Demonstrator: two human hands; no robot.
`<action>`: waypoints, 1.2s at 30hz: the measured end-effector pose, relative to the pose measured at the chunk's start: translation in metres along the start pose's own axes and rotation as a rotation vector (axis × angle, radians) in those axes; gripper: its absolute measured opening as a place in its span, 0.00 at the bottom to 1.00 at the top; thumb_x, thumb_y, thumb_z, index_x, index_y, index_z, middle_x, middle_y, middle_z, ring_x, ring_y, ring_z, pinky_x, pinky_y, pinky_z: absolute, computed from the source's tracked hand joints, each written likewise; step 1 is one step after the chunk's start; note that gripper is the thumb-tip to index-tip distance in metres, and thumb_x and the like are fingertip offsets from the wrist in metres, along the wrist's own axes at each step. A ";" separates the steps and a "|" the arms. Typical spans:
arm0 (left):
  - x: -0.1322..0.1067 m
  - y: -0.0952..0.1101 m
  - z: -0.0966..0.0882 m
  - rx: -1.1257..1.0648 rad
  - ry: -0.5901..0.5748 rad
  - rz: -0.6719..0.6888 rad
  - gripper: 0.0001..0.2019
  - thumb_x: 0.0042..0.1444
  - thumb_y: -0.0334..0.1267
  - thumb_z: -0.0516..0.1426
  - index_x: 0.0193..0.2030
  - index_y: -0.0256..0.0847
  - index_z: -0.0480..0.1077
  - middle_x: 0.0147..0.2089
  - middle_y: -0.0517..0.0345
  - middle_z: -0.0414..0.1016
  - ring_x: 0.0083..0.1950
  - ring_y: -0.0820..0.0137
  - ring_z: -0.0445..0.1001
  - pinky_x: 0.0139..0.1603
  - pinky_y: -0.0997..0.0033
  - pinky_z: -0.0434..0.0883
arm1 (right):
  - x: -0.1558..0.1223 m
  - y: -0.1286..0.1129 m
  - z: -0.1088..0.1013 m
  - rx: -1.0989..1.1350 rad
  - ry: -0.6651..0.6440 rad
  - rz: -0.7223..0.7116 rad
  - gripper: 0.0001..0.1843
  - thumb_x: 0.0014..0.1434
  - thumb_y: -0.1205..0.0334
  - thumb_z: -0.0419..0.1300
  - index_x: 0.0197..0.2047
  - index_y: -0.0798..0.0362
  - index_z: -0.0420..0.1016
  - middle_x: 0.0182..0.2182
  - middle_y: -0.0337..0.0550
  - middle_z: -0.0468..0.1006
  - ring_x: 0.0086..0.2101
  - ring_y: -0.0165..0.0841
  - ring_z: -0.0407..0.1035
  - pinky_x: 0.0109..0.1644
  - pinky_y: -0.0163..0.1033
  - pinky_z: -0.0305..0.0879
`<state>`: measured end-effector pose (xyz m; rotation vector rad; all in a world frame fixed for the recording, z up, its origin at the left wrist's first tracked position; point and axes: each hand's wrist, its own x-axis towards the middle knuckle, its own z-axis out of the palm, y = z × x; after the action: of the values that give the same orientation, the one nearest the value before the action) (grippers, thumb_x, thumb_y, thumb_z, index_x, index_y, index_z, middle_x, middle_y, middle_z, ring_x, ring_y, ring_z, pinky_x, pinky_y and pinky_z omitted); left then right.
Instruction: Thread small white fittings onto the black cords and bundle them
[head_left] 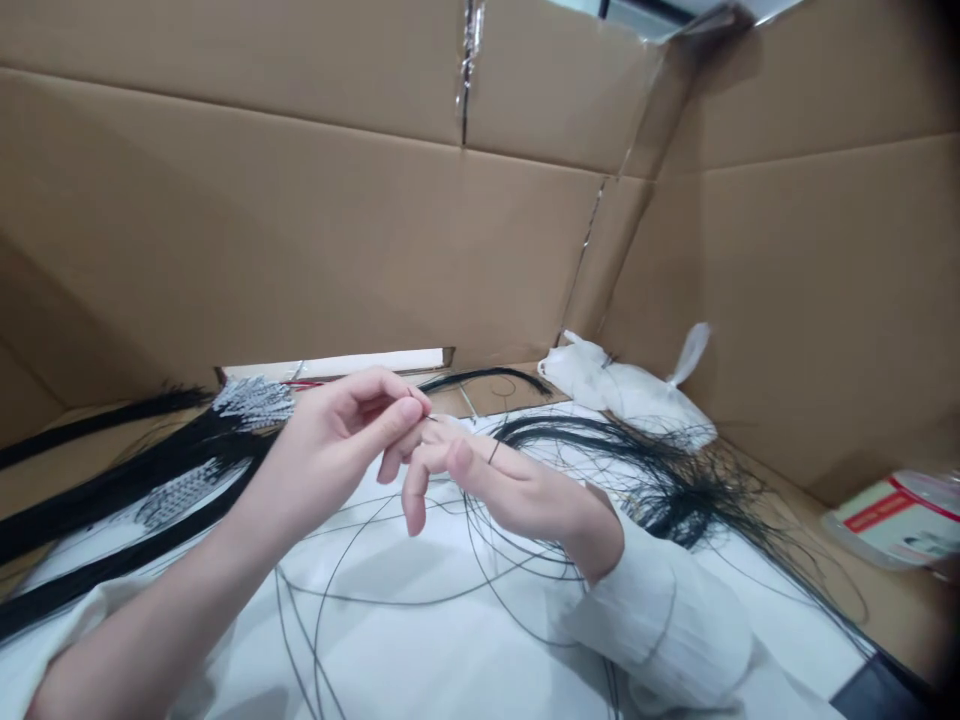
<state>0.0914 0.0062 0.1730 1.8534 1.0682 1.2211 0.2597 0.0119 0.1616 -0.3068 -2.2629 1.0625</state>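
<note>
My left hand [352, 430] is closed, its thumb and forefinger pinching a thin black strand, wire or cord. Right beside it, my right hand [487, 480] has its fingers curled with the thumb against them. The thin black strand [495, 451] crosses this hand near the base of the fingers. The fingertips of both hands meet, so the strand's end is mostly hidden. Below them, several loose black strands [420, 603] loop over the white surface [420, 660].
Black bundles [97, 490] with grey-white tips [255, 402] lie on the left. A tangled black bundle [675, 500] spreads at right. Behind it rests a white plastic bag [637, 395]; a clear tub with a red label [900, 520] stands far right. Cardboard walls [300, 220] enclose the back and sides.
</note>
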 end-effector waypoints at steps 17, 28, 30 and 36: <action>-0.033 -0.022 -0.011 0.150 0.169 -0.048 0.04 0.55 0.40 0.55 0.33 0.45 0.69 0.32 0.62 0.72 0.34 0.72 0.69 0.33 0.74 0.65 | 0.014 0.038 0.013 0.392 0.092 0.389 0.28 0.63 0.47 0.38 0.37 0.60 0.68 0.38 0.51 0.73 0.35 0.30 0.69 0.39 0.38 0.67; -0.025 -0.031 -0.006 -0.056 0.054 -0.159 0.06 0.54 0.41 0.55 0.32 0.43 0.71 0.34 0.60 0.76 0.37 0.69 0.72 0.38 0.72 0.67 | 0.012 0.034 0.026 -0.567 0.087 0.469 0.15 0.65 0.57 0.39 0.38 0.55 0.62 0.24 0.40 0.68 0.24 0.29 0.62 0.25 0.32 0.52; -0.026 -0.032 -0.005 -0.015 0.079 -0.176 0.07 0.54 0.42 0.55 0.34 0.44 0.72 0.37 0.59 0.76 0.39 0.68 0.72 0.39 0.71 0.67 | 0.014 0.037 0.032 -0.912 0.151 0.514 0.12 0.64 0.61 0.40 0.38 0.56 0.61 0.22 0.41 0.70 0.22 0.32 0.64 0.22 0.34 0.46; -0.027 -0.037 0.002 -0.026 0.124 -0.228 0.08 0.53 0.43 0.55 0.32 0.43 0.72 0.35 0.58 0.76 0.38 0.68 0.72 0.37 0.71 0.68 | 0.017 0.052 0.040 -1.407 0.220 0.525 0.06 0.59 0.72 0.44 0.35 0.56 0.60 0.24 0.46 0.73 0.21 0.35 0.69 0.20 0.35 0.42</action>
<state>0.0768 -0.0018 0.1299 1.6026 1.2866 1.2200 0.2188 0.0287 0.1096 -1.5134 -2.3677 -0.5571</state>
